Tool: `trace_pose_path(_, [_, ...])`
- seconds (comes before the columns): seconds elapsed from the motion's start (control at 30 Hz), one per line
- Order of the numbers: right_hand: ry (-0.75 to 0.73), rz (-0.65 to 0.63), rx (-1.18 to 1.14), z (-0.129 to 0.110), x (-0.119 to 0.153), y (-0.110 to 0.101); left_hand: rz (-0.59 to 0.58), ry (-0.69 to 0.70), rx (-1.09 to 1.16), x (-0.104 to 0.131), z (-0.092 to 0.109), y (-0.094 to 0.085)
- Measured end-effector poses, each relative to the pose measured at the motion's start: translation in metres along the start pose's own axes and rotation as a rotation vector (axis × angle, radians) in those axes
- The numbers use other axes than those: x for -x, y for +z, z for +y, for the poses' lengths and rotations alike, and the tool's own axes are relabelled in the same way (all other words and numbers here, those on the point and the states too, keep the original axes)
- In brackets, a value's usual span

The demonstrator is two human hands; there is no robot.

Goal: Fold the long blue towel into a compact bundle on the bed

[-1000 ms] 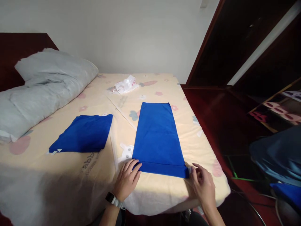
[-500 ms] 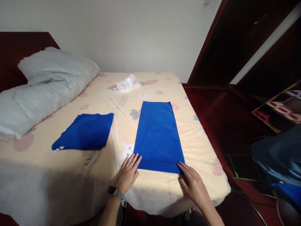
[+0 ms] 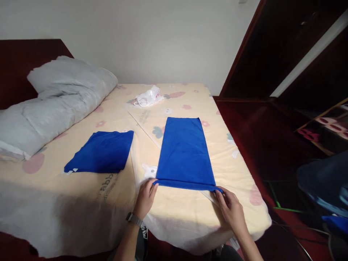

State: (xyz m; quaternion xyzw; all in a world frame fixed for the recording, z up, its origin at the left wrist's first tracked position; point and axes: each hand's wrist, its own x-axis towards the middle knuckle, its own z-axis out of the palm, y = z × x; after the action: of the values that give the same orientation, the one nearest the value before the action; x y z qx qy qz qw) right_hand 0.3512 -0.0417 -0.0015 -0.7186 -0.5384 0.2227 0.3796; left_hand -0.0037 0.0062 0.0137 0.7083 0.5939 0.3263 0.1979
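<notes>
Your left hand (image 3: 146,197) pinches the near left corner of the long blue cloth (image 3: 185,152), fingers closed on the hem and raising it a little off the bed (image 3: 176,221). Your right hand (image 3: 231,208) grips the near right corner of the same cloth in the same way, fingers curled shut around the edge. The near hem runs between your two hands as a thin raised line, while the rest of the cloth lies flat on the sheet, stretching away from you toward the far end of the bed. A watch (image 3: 133,219) sits on your left wrist.

To the left of that cloth, well apart from it, a second blue cloth (image 3: 102,152) lies folded into a flatter, wider shape on the sheet. Farther left a grey quilt (image 3: 54,98) is bunched along the bed, against the dark headboard (image 3: 16,65). Near the far end of the bed lies a crumpled white plastic bag (image 3: 149,97); you cannot tell whether anything is inside it. On the right, beyond the bed, a low shelf (image 3: 326,127) holds pink slippers, and some blue fabric (image 3: 323,181) sits at the right edge of view
</notes>
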Motion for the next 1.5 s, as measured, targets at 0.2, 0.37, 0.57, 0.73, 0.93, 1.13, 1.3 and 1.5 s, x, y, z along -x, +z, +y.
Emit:
trace_pose_path(0.2, [0.016, 0.018, 0.017, -0.002, 0.003, -0.005, 0.102, -0.063, 0.019, 0.000, 0.001, -0.004])
trace_pose_path(0.37, [0.026, -0.068, 0.181, 0.002, 0.004, -0.007, -0.020, 0.027, -0.153, 0.001, 0.002, -0.003])
trace_pose_path(0.57, [0.076, -0.084, 0.260, 0.003, 0.001, -0.001, -0.074, 0.028, -0.132, 0.001, 0.004, -0.004])
trace_pose_path(0.73, [0.104, -0.134, 0.215, 0.005, 0.002, -0.007, -0.047, 0.084, -0.263, 0.003, 0.011, 0.001])
trace_pose_path(0.93, [0.005, -0.103, 0.280, 0.005, 0.004, -0.012, -0.024, 0.138, -0.441, 0.006, 0.011, -0.002])
trace_pose_path(1.13, [-0.323, 0.048, 0.263, -0.009, 0.007, -0.024, 0.037, 0.257, -0.226, 0.008, 0.018, -0.020])
trace_pose_path(1.3, [-0.377, -0.323, 0.280, -0.002, 0.009, -0.029, -0.220, 0.323, -0.193, 0.010, 0.021, -0.023])
trace_pose_path(1.5, [-0.276, -0.250, 0.158, 0.010, 0.006, -0.026, -0.218, 0.241, -0.128, 0.006, 0.008, -0.025])
